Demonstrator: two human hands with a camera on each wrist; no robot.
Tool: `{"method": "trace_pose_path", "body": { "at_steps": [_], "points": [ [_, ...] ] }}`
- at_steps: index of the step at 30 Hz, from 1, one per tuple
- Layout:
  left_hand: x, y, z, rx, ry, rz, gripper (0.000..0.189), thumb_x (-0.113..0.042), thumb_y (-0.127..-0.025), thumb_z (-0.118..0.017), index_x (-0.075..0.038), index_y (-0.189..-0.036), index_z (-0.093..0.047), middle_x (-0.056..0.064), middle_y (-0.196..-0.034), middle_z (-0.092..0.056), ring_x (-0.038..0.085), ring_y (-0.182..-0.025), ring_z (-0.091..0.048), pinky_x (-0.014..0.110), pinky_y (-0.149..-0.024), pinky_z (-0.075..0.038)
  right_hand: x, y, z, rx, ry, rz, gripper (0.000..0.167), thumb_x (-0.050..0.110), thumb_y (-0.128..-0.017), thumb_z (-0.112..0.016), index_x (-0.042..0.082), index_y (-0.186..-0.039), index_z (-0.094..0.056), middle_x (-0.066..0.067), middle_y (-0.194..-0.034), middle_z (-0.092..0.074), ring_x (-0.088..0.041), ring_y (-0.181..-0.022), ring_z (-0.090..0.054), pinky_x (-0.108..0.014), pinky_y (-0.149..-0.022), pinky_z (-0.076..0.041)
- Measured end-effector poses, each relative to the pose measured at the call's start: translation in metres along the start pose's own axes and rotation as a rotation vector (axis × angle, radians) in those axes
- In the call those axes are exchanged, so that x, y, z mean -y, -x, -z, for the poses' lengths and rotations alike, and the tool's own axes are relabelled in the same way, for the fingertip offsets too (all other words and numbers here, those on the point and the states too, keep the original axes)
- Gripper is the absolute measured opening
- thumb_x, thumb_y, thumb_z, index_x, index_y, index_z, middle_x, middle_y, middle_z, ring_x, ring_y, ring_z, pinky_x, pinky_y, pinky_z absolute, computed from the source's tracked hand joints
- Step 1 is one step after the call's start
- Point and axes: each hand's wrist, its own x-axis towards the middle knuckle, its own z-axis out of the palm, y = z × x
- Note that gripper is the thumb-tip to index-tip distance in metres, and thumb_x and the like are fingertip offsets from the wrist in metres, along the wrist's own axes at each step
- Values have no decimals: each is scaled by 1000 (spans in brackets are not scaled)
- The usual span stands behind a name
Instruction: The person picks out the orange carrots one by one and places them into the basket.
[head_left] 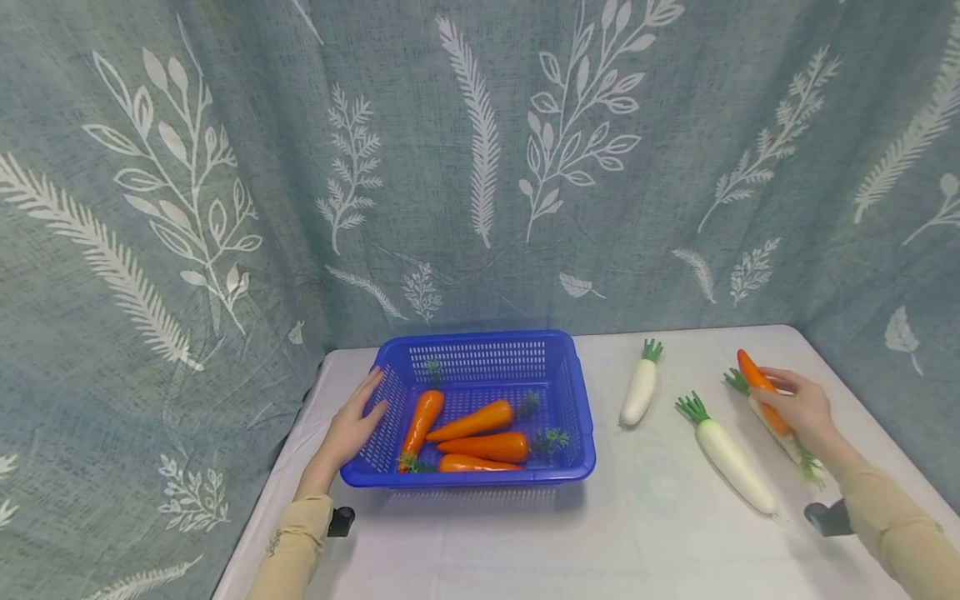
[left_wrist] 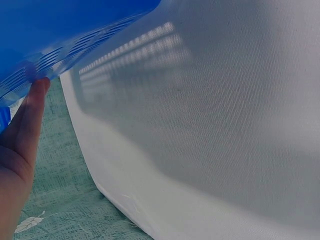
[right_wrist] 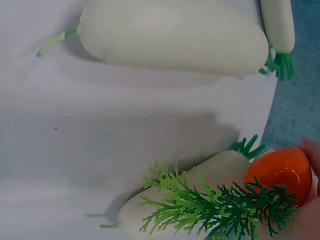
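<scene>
My right hand (head_left: 801, 407) grips an orange carrot (head_left: 759, 375) with leafy green tops, seen up close in the right wrist view. Just beneath it, a white radish (right_wrist: 200, 182) lies on the table, partly covered by the carrot and its leaves. My left hand (head_left: 352, 427) touches the left side of a blue basket (head_left: 468, 477), its fingers fairly straight; in the left wrist view a fingertip meets the slotted wall. Inside the basket lie several carrots (head_left: 486, 447) with green tops, one partly hidden by the near rim.
Between basket and right hand, a radish (head_left: 733, 467) lies slantwise on the white table (head_left: 555, 550). Another radish (head_left: 640, 393) is farther back, right of the basket. A grey-green curtain (head_left: 465, 167) with white leaf prints hangs behind the table and along both sides.
</scene>
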Motion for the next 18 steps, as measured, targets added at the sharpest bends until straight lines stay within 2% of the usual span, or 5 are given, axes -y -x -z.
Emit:
{"method": "trace_pose_path", "body": {
  "at_steps": [2, 8, 12, 15, 18],
  "points": [
    [0, 0, 0, -1, -2, -2, 54, -16, -100, -44, -3, -149, -25, 17, -158, -18, 40, -144, -19, 56, -116, -17, 3, 0, -3, 8, -4, 2, 59, 26, -93, -57, -4, -140, -38, -36, -140, -37, -47, -117, -45, -43, -87, -51],
    [-1, 1, 1, 0, -2, -3, 55, -16, -100, -44, -3, -149, -25, 17, -158, -19, 40, -144, -19, 57, -116, -18, 12, 5, -10, 53, -10, 65, 61, 30, -93, -57, -4, -140, -39, -37, -139, -37, -48, -117, -46, -13, -70, -47],
    [-2, 1, 1, -3, -7, -10, 54, -16, -100, -44, -2, -149, -26, 17, -158, -19, 41, -143, -20, 57, -116, -18, 19, 10, -17, 97, -21, 83, 65, 36, -93, -56, -3, -142, -37, -36, -142, -35, -48, -120, -44, -29, -87, -54],
    [-3, 1, 1, 0, -5, -7, 54, -17, -100, -44, -2, -149, -25, 17, -158, -18, 41, -144, -19, 57, -116, -18, 24, 12, -22, 110, -21, 96, 64, 35, -94, -57, -3, -142, -38, -35, -142, -36, -47, -120, -45, -33, -90, -53],
    [-3, 2, 1, 4, -1, 1, 54, -17, -100, -43, -3, -149, -25, 17, -158, -18, 41, -144, -19, 57, -116, -17, 30, 14, -26, 115, -31, 120, 61, 31, -93, -58, -3, -140, -40, -35, -140, -39, -47, -119, -48, -13, -74, -50]
  ]
}}
